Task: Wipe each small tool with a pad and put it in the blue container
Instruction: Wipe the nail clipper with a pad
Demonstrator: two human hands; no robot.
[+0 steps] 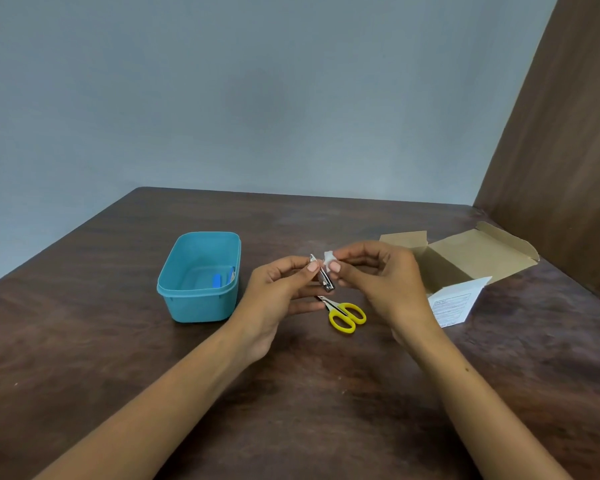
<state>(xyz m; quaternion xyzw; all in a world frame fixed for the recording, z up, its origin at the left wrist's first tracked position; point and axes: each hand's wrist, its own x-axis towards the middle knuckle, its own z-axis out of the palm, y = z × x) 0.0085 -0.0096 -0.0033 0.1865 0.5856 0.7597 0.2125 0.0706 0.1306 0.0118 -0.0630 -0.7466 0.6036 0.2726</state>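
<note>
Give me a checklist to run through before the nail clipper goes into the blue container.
1. Left hand has a firm grip on the nail clipper: ok, pinched between thumb and fingers.
2. Right hand has the white pad against the clipper: ok, the pad touches its upper part.
3. Whole clipper wiped: cannot tell.
4. Blue container open and within reach: ok, no lid on it, just left of the left hand.
5. Room inside the container: ok, only a couple of small tools lie at its right end.
6. Yellow-handled scissors wiped: cannot tell; they lie on the table.
</note>
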